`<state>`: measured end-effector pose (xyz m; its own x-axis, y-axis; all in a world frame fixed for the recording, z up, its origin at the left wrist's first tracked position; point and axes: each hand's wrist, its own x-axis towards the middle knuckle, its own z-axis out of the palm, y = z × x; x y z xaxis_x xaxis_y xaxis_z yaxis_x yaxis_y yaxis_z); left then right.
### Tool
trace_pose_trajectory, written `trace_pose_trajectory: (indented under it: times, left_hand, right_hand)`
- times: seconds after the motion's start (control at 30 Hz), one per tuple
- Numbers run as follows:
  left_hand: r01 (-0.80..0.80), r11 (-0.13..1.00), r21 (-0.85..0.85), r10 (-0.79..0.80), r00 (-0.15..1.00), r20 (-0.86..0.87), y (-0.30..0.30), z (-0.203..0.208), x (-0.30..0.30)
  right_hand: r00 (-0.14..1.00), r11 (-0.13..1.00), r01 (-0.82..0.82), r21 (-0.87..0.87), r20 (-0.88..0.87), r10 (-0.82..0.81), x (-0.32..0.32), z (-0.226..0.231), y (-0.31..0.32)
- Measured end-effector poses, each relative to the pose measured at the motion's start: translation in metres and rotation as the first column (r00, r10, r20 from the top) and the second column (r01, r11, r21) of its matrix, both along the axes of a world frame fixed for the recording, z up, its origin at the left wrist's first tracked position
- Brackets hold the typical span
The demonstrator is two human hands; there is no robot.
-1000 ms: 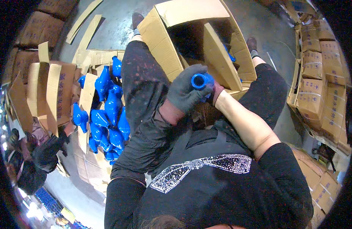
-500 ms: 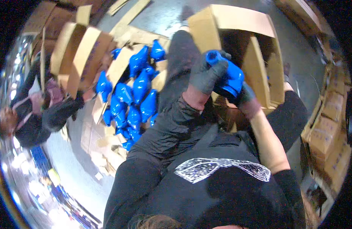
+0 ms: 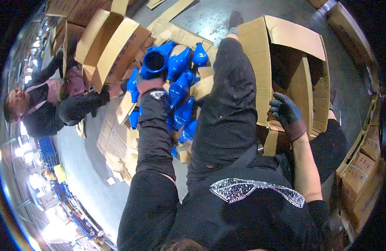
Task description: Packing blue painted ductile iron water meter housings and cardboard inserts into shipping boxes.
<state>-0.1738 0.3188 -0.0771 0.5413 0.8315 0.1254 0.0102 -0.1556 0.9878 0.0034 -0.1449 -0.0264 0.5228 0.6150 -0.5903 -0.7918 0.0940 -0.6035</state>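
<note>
A glossy blue vase [image 3: 163,53], its wide dark mouth turned up at me, is held by my left hand [image 3: 147,76] at the left, over the pile. The vase hides most of that hand's fingers. Underneath and beside it lie several more glossy blue vases [image 3: 180,90], with bulging bodies and narrow necks, on flattened cardboard. My right hand [image 3: 288,115], in a dark glove, is open and empty with loosely bent fingers. It hovers at the near left side of an upright cardboard box [image 3: 254,71], whose flaps stand up around a dark inside with a cardboard divider [image 3: 300,90].
A person [image 3: 42,100] sits at the left beside another opened cardboard box [image 3: 113,54]. Loose cardboard pieces [image 3: 117,140] lie on the floor around the pile. Stacked cartons [image 3: 360,175] line the right side. My own leg [image 3: 230,92] lies between pile and box.
My left hand has carried the blue vase from in front of the box leftward to the pile. My right hand has let go of it and stayed near the box. The view has shifted.
</note>
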Motion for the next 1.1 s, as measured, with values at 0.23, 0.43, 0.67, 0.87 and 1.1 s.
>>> trace_pose_trajectory:
  times: [0.23, 0.43, 0.67, 0.87, 1.1]
  left_hand:
    - [-0.084, 0.977, 0.196, 0.152, 0.919, -0.364, 0.059, -0.012, 0.003]
    - [0.035, 0.964, 0.264, 0.15, 0.748, -0.647, 0.036, -0.039, -0.065]
    - [0.211, 0.923, 0.32, 0.175, 0.511, -0.842, 0.022, -0.05, -0.064]
    - [-0.155, 0.901, -0.404, 0.013, 0.943, -0.332, -0.01, -0.046, -0.103]
    - [0.105, 0.994, -0.006, -0.099, 0.921, -0.377, -0.064, 0.011, -0.034]
  right_hand:
    - [0.998, 0.991, 0.023, -0.13, 0.058, -0.016, 0.001, 0.006, 0.006]
    - [0.95, 0.948, 0.155, -0.28, 0.306, -0.065, 0.052, -0.034, 0.007]
    - [0.223, 0.486, 0.213, -0.848, 0.526, 0.821, 0.143, -0.115, 0.016]
    - [0.429, 0.348, -0.115, -0.931, 0.269, 0.862, 0.119, -0.124, 0.071]
    - [0.295, 0.165, -0.211, -0.963, 0.098, 0.951, 0.122, -0.141, 0.072]
